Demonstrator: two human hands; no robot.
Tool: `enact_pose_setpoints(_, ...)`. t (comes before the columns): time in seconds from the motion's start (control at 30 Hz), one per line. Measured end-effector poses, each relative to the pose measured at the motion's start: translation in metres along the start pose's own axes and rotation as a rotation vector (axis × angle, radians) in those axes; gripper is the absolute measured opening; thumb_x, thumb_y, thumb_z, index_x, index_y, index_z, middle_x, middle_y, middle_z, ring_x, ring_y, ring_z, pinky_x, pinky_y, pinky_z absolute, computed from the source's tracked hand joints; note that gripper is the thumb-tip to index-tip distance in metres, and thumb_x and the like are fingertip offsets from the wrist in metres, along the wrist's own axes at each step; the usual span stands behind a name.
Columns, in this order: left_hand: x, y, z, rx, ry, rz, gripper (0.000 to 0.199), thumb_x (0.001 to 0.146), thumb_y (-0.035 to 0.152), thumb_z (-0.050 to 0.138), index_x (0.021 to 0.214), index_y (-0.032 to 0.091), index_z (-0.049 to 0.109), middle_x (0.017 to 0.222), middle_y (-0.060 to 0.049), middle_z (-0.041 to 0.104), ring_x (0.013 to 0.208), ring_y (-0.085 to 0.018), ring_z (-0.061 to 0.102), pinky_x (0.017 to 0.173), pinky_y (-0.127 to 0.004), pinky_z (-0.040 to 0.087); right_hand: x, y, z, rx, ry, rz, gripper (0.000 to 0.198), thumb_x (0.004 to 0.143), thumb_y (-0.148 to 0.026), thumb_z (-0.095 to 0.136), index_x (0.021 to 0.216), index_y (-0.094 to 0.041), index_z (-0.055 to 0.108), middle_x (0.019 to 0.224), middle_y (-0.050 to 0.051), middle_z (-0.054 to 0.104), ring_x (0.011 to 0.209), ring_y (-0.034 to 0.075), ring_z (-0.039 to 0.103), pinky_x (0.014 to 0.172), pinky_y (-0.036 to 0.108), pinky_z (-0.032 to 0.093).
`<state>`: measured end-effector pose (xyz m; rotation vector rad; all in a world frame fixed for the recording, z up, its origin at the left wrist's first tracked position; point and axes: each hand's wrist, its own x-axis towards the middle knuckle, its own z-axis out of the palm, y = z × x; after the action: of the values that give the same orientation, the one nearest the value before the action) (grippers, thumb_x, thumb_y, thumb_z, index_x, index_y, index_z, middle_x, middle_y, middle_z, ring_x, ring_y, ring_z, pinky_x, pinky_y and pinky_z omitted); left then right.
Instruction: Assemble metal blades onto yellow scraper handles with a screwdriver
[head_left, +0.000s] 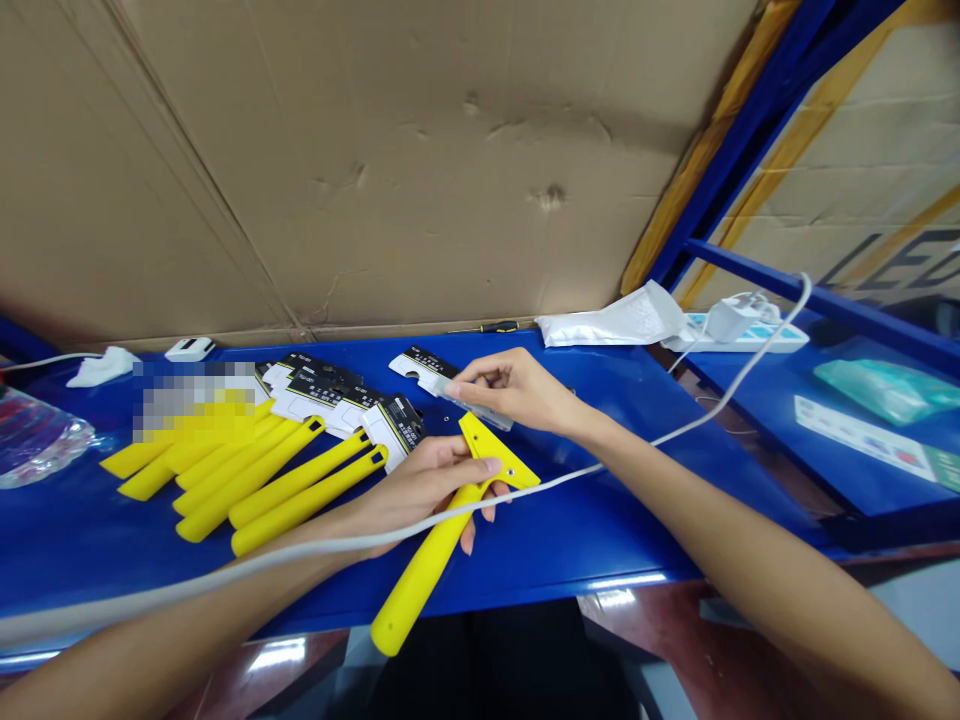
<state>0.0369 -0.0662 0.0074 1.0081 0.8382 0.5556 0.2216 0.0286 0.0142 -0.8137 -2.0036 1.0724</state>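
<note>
My left hand (442, 475) is closed around the neck of a yellow scraper (427, 570). The scraper's flat triangular head points up and right, and its handle slants down past the table's front edge. My right hand (517, 390) is pinched just above the head, fingertips at the left end of a clear plastic strip (495, 417). Behind those fingertips lies a black-and-white packaging card (424, 368). Left of my left hand, several yellow handles (277, 480) lie side by side, with black-and-white cards (394, 425) at their upper ends.
A white cable (675, 432) crosses in front of both forearms. Along the back of the blue table (600, 540) are a small screwdriver (499, 327), a white pouch (615, 318) and a power strip (750, 335). Cardboard (450, 180) stands behind. A blue metal frame (750, 130) rises at right.
</note>
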Motion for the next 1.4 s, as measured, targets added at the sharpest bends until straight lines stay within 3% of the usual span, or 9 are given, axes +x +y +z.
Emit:
enact_pose_setpoints(0.33, 0.001, -0.003, -0.004, -0.002, -0.015, 0.010, 0.032, 0.098, 0.044, 0.077, 0.100, 0.013, 0.069, 0.083, -0.008, 0.076, 0.050, -0.014, 0.069, 0.049, -0.023, 0.058, 0.000, 0.003, 0.001, 0.004, -0.009, 0.000, 0.045, 0.092, -0.059, 0.077, 0.091, -0.015, 0.084, 0.067, -0.002, 0.059, 0.058, 0.008, 0.040, 0.051, 0.026, 0.028)
enact_pose_setpoints(0.83, 0.003, 0.001, 0.003, -0.075, 0.124, 0.096, 0.028, 0.096, 0.038, 0.079, 0.097, 0.011, 0.071, 0.084, -0.008, 0.075, 0.050, -0.013, 0.066, 0.046, -0.023, 0.057, -0.004, -0.005, 0.002, 0.037, -0.069, 0.066, 0.047, 0.097, -0.061, 0.071, 0.083, -0.017, 0.079, 0.071, -0.001, 0.065, 0.055, 0.008, 0.046, 0.045, 0.022, 0.039)
enact_pose_setpoints(1.03, 0.004, 0.003, 0.002, -0.129, 0.201, 0.159, 0.023, 0.099, 0.033, 0.075, 0.101, 0.010, 0.073, 0.090, -0.009, 0.074, 0.061, -0.013, 0.065, 0.049, -0.023, 0.060, -0.005, -0.006, -0.003, 0.027, -0.155, 0.048, 0.052, 0.105, -0.058, 0.060, 0.081, -0.015, 0.077, 0.066, -0.001, 0.060, 0.056, 0.009, 0.043, 0.048, 0.024, 0.029)
enact_pose_setpoints(1.4, 0.004, 0.001, -0.001, -0.164, 0.249, 0.203, 0.029, 0.095, 0.039, 0.078, 0.108, 0.015, 0.069, 0.093, -0.009, 0.073, 0.068, -0.015, 0.064, 0.049, -0.024, 0.059, -0.004, -0.005, -0.011, 0.089, -0.164, 0.013, 0.047, 0.103, -0.051, 0.065, 0.073, -0.016, 0.073, 0.070, -0.001, 0.063, 0.061, 0.010, 0.045, 0.054, 0.026, 0.031)
